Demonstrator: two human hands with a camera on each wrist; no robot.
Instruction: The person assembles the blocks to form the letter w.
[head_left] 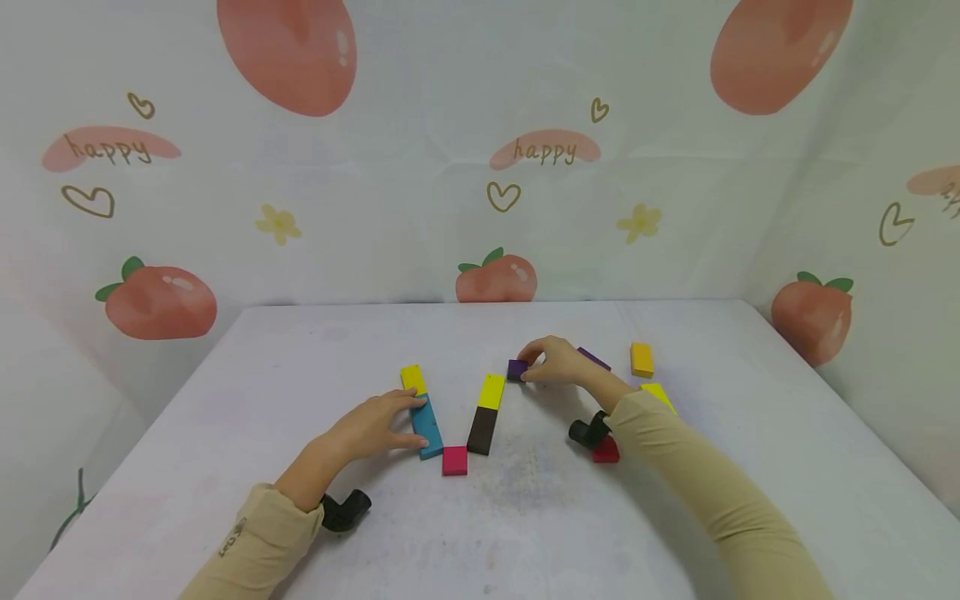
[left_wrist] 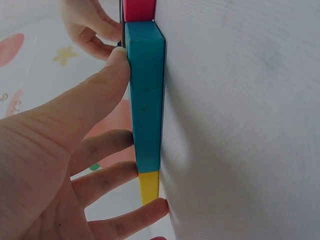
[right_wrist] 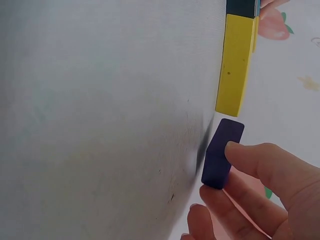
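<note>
Between thumb and fingers, my right hand [head_left: 558, 362] pinches a small dark purple block [right_wrist: 220, 155]. It hangs tilted close over the table, just past the far end of a yellow block [right_wrist: 236, 65]. That yellow block lies end to end with a dark brown block [head_left: 482, 432]. My left hand [head_left: 375, 423] rests with spread, fairly straight fingers on a blue block [left_wrist: 146, 100]. Beyond the blue block, in line with it, is another yellow block [head_left: 412, 377]. A pinkish-red square block [head_left: 454, 461] sits between the near ends of the two rows, which form a V.
Past my right forearm lie a long purple block [head_left: 594, 359], an orange-yellow block [head_left: 642, 360] and a partly hidden yellow block [head_left: 657, 393]. A red block [head_left: 606, 451] sits under the right wrist camera [head_left: 588, 431]. A printed cloth [head_left: 390, 208] hangs behind the white table [head_left: 315, 350].
</note>
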